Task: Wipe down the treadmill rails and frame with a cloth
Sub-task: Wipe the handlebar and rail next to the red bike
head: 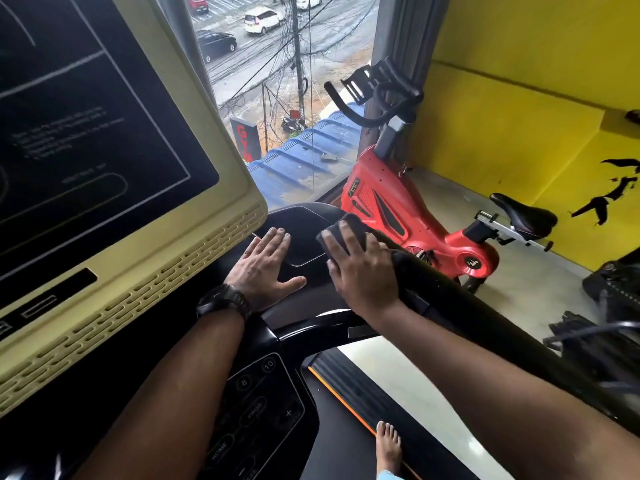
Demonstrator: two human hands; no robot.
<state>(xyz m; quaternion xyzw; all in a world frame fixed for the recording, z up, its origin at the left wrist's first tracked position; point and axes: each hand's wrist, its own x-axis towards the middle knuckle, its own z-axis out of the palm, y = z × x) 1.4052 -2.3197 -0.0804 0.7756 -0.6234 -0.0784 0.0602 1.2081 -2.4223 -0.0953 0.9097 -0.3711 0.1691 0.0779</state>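
Right hand (360, 271) lies flat, fingers spread, pressing cloth (348, 225) onto rail (467, 306) beneath it, likely for wiping pressure. Left hand (266, 263) just beside, open palm on console (301, 216), holding nothing, probably bracing.

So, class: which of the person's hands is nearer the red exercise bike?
Right. The right hand presses the dark cloth on the treadmill rail next to the red exercise bike; the left hand lies flat on the black console tray, farther from it.
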